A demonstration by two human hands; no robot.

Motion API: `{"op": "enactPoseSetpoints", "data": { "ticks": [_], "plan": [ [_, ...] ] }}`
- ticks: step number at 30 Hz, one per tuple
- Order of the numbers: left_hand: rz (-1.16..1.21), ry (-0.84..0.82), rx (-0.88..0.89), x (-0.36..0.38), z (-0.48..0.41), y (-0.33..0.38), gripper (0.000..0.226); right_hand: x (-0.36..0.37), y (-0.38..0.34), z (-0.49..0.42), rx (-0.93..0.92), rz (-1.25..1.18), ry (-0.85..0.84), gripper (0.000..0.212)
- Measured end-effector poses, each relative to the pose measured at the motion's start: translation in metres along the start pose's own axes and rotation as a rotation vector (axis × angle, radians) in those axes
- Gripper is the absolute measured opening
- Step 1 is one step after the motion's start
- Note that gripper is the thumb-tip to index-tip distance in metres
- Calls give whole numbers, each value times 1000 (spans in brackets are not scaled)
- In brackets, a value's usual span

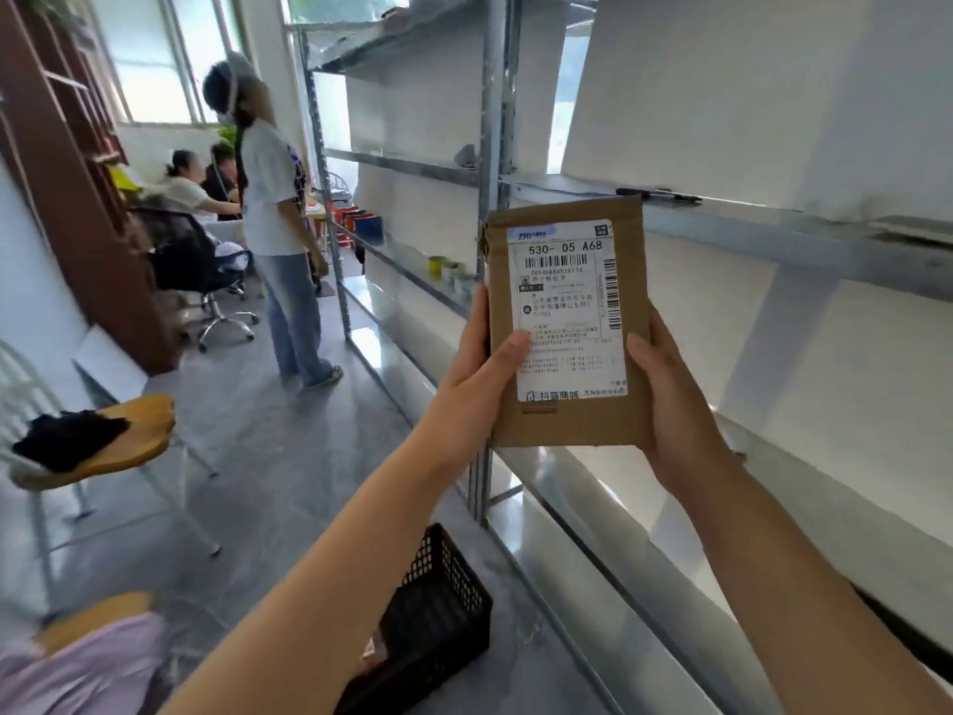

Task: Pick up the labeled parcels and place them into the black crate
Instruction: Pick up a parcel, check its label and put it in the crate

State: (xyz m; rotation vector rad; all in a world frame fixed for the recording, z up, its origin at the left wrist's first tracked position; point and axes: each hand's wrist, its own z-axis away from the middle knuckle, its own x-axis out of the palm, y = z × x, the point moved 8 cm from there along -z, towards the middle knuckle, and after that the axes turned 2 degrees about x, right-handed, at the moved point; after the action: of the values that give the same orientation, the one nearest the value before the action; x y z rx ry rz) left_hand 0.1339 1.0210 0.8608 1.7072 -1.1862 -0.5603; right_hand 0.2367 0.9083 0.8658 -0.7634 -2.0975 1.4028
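The left hand (474,374) and right hand (670,405) each clasp a lower side edge of the labeled cardboard parcel (567,322), both grips holding it upright with its long axis vertical. The black crate (438,601) stands on the floor (289,456) well below, nearer the left arm.

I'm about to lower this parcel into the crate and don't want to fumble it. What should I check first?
1. Grip: the left hand and the right hand both hold the parcel by its lower sides, thumbs in front: ok.
2. Label: the white label is on the parcel, facing the camera and readable: ok.
3. Crate position: the black crate stands on the floor beside the shelving, below the left forearm, with its top open: ok.
4. Room inside the crate: the forearm hides most of the interior: cannot tell.
5. Way down: the standing person is farther along the aisle, away from the crate: ok.
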Motion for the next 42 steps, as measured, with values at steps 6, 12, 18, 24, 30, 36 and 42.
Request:
{"op": "enactPoseSetpoints", "data": {
  "ticks": [6, 12, 18, 24, 30, 36, 42],
  "plan": [
    [-148, 183, 5, -61, -43, -1, 61, 49, 33, -87, 6, -86, -250, 50],
    [-215, 394, -50, -108, -40, -39, 64, 88, 99, -127, 85, -143, -433, 39],
    [-230, 531, -145, -170, -35, -72, 60, 136, 162, -148, 177, -147, -524, 44],
    [-233, 581, -210, -245, -62, -112, 62, 182, 213, -193, 240, -131, -523, 42],
    [-214, 628, -309, -333, -92, -165, 67, 229, 275, -242, 286, -1, -469, 38],
    [-158, 650, -454, -392, -89, -280, 61, 239, 394, -254, 426, 59, -434, 46],
    [-10, 777, -691, -419, -11, -458, 65, 222, 593, -208, 691, 130, -478, 51]
  ]
}}
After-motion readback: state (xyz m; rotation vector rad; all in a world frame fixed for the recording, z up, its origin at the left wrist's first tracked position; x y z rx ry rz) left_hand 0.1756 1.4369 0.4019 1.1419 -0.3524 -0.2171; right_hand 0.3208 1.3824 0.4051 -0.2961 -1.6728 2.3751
